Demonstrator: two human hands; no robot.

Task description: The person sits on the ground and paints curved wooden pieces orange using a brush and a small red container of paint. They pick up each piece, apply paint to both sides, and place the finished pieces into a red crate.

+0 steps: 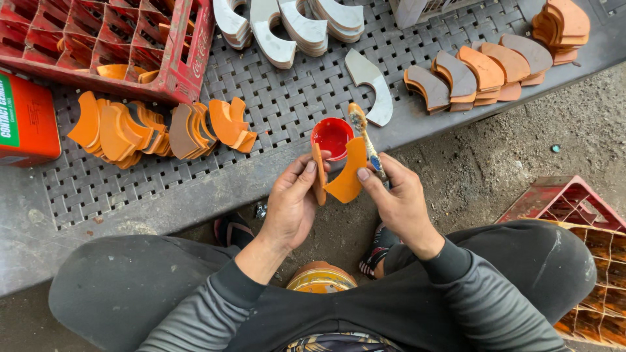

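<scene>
Seen from above: dark-trousered knees and grey sleeves nearest the camera, with a round yellow tin (321,278) on the ground between the feet. Just beyond, left hand (291,203) with fingers closed around a narrow orange curved piece (318,175) held on edge. Right hand (396,195) beside it, thumb and fingers pinched on a second orange curved piece (347,173) and on a glue-caked brush (365,138) that points away, toward the far side. Both pieces held close together, just near of a small red cup (332,137) of red liquid standing on the grey lattice mat (287,98). Left on the mat, a fanned pile of orange pieces (156,127), a red can (26,120) and a red crate (104,42). Far, stacks of white curved pieces (287,26) and one lone white piece (370,85). Far right, overlapping brown and orange pieces (482,72). Near right, on the dirt ground, another red crate (580,241).
</scene>
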